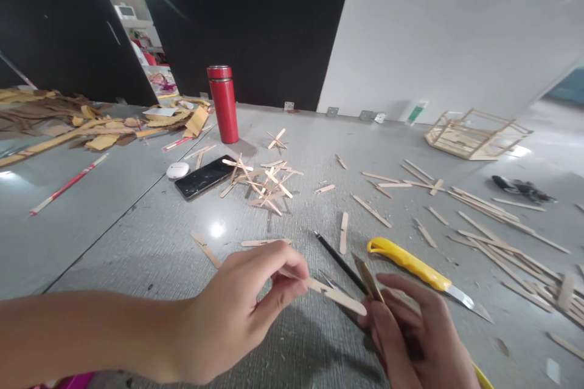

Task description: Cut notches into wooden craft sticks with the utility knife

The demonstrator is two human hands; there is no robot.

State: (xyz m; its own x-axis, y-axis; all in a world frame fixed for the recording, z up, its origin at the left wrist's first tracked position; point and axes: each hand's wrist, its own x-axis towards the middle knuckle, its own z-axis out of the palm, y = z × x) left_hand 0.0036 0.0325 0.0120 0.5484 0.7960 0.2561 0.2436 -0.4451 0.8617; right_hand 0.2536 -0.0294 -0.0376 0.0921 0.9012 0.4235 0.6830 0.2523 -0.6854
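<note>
My left hand (255, 310) pinches a flat wooden craft stick (344, 301) with a small notch in its edge. The stick's free, rounded end points toward my right hand (410, 334), whose fingers are wrapped round a slim gold-coloured metal tool (370, 282). The tool's exact kind is unclear, as my fingers cover its lower part. Just behind lies a black pen (335, 258), its near end running toward my right fingers. A yellow utility knife (410, 264) rests beyond my right hand with its blade out. Beside the pen is another notched craft stick (344, 233).
Several craft sticks lie in a pile (269, 185) and across the right side. A phone (205, 177), a white case (177, 170) and a red flask (223, 106) stand or lie behind. A stick-built frame (477, 137) sits at the back right; cardboard scraps (91, 124) lie left.
</note>
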